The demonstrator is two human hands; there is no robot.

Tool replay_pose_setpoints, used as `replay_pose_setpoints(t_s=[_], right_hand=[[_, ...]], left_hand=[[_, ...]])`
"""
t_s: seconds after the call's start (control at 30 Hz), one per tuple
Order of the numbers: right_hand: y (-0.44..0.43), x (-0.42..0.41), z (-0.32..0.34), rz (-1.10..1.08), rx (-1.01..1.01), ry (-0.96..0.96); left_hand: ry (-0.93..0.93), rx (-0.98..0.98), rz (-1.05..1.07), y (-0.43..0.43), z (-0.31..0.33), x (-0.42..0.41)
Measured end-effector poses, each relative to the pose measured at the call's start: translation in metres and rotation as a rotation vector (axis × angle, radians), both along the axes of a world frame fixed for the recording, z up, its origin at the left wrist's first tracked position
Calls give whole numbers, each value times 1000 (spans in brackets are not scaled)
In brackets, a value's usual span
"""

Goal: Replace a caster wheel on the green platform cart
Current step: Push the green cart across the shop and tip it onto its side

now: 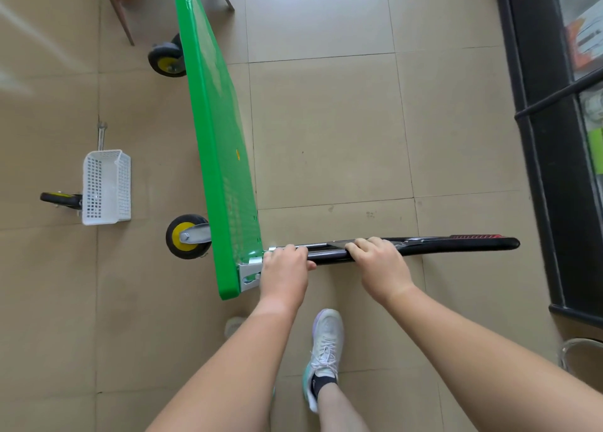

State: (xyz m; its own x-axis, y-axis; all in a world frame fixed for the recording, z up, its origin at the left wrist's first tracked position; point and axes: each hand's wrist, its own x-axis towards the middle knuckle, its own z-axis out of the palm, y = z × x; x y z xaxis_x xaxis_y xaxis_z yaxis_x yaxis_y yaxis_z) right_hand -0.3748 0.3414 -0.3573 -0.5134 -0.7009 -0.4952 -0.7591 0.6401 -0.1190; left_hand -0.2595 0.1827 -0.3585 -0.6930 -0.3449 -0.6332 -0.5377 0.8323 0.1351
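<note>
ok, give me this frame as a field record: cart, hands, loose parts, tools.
cart: green platform cart tipped on its side edge, deck upright
mounted casters: two visible, on its left face
left hand: grips black handle near the hinge
right hand: grips handle further out
loose caster: on floor, beside white basket
wrench: on floor beyond basket

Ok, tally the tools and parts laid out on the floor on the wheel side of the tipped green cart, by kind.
White plastic basket: 1
Wrench: 1
Loose caster wheel: 1
Total: 3
</note>
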Motion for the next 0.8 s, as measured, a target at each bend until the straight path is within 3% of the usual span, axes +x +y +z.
replay_pose_setpoints(t_s=[0.27,0.43,0.6,0.8], right_hand=[[-18,7,15,-85,143,-121],[-49,2,49,-142,-5,-116],[-92,-19,139,-206,-111,-78],[-132,-50,303,-224,-268,22]], left_hand=[[-26,98,55,-7,9,-6],[50,117,62,-16,45,-10],[209,112,111,-53,136,-39],[397,-13,138,-106,303,-66]])
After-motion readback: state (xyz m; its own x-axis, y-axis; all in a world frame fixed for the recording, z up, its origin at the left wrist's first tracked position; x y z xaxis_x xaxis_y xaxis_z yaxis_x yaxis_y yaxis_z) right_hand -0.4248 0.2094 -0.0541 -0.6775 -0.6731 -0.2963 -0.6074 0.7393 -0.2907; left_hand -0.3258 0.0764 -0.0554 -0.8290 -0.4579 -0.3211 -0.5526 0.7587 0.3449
